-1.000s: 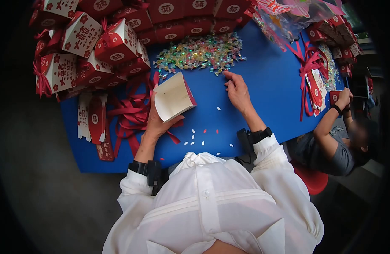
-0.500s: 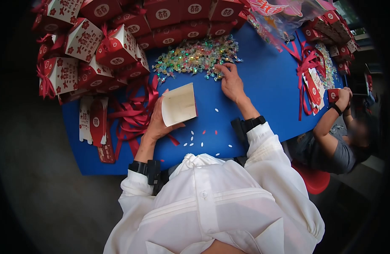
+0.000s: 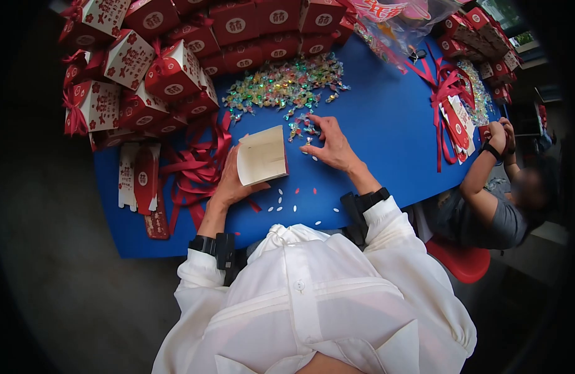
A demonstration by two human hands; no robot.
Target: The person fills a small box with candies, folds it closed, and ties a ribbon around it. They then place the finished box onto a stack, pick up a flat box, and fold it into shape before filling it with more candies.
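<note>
My left hand (image 3: 230, 181) is closed around the side of an open-topped box (image 3: 262, 157), its pale inside facing me. To the right of the box, my right hand (image 3: 335, 148) rests at the table with thumb and forefinger apart. A few wrapped candies (image 3: 302, 126) lie by those fingertips, just off the near edge of a heap of shiny, many-coloured wrapped candies (image 3: 281, 84). None is plainly gripped. Left of my left hand lies a tangle of dark red ribbons (image 3: 197, 165).
Finished red-and-white boxes (image 3: 169, 68) are stacked at the back left. Flat box pieces (image 3: 145, 177) lie at the left edge. Small white and red bits dot the blue table (image 3: 387, 137). A plastic bag (image 3: 400, 25) sits at the back; another person (image 3: 493, 193) works at the right.
My right hand has come back from the heap toward me, and a few candies have been drawn out with it. My left hand still holds the box in about the same place.
</note>
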